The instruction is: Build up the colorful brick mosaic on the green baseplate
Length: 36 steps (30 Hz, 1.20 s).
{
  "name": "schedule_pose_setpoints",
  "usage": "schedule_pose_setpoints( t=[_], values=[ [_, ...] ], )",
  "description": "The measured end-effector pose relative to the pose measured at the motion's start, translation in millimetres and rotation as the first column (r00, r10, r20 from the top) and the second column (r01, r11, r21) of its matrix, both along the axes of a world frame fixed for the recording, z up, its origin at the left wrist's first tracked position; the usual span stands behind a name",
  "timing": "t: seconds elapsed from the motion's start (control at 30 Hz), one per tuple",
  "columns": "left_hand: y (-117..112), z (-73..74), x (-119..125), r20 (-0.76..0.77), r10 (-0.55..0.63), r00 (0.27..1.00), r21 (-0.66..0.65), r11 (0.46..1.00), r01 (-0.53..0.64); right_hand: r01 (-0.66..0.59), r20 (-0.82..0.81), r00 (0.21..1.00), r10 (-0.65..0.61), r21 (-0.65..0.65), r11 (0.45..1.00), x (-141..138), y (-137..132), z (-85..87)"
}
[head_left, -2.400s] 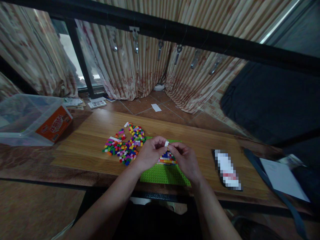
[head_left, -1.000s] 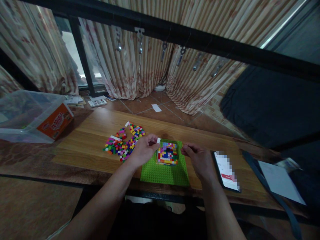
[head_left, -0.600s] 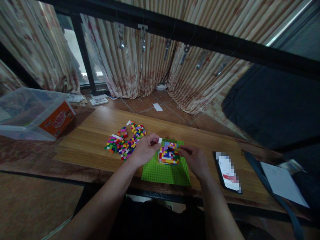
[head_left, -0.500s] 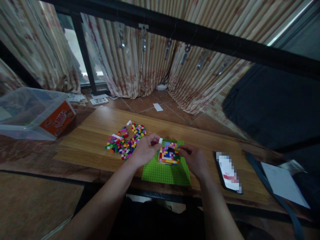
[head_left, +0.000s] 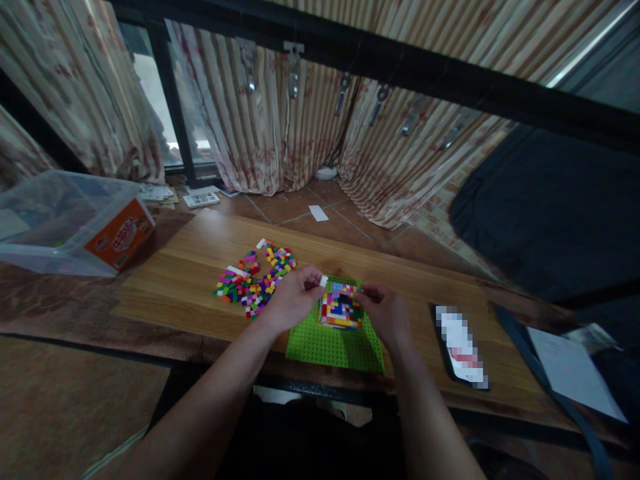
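Observation:
A green baseplate (head_left: pixel 334 347) lies on the wooden table (head_left: pixel 170 280) in front of me. On its far half stands a multicoloured brick build (head_left: pixel 341 309). My left hand (head_left: pixel 294 303) sits at the build's left edge, fingers pinched on a small white brick (head_left: pixel 324 281). My right hand (head_left: pixel 384 315) rests at the build's right side, fingers curled and pinched at its top right corner; what they hold, if anything, I cannot make out. A pile of loose coloured bricks (head_left: pixel 255 280) lies just left of my left hand.
A clear plastic tub with an orange label (head_left: pixel 75 230) stands at the far left. A phone (head_left: pixel 461 347) lies right of the baseplate, with papers (head_left: pixel 575 373) and a dark strap (head_left: pixel 545 373) further right. Curtains (head_left: pixel 280 120) hang behind the table.
My hands parted from a shared pinch above the build. The left kept the white brick at the build's left; the right swung out, then returned to the top right corner.

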<state>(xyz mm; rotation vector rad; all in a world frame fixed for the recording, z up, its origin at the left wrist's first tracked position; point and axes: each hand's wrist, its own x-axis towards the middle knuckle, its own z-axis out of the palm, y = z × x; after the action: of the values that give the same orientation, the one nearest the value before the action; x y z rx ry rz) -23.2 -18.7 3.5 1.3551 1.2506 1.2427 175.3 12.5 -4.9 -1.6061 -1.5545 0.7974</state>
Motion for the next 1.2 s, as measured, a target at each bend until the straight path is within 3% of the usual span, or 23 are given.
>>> schedule_pose_setpoints(
  t=[0.3, 0.57, 1.2],
  values=[
    [-1.8, 3.9, -0.6, -0.015, -0.003, 1.0, 0.001, 1.0, 0.003, -0.032, -0.168, 0.986, 0.01, -0.132, 0.991, 10.8, 6.1, -6.0],
    [-1.6, 5.1, -1.5, -0.036, -0.012, 0.999, -0.003, 1.0, 0.011, -0.062, -0.096, 0.994, 0.05, -0.128, 0.99, 4.2, 9.7, -12.1],
    [1.9, -4.7, 3.2, -0.045, -0.025, 0.999, -0.006, 1.0, 0.025, -0.11, -0.153, 0.984, 0.096, -0.081, 0.991, 0.2, 10.9, -20.3]
  ],
)
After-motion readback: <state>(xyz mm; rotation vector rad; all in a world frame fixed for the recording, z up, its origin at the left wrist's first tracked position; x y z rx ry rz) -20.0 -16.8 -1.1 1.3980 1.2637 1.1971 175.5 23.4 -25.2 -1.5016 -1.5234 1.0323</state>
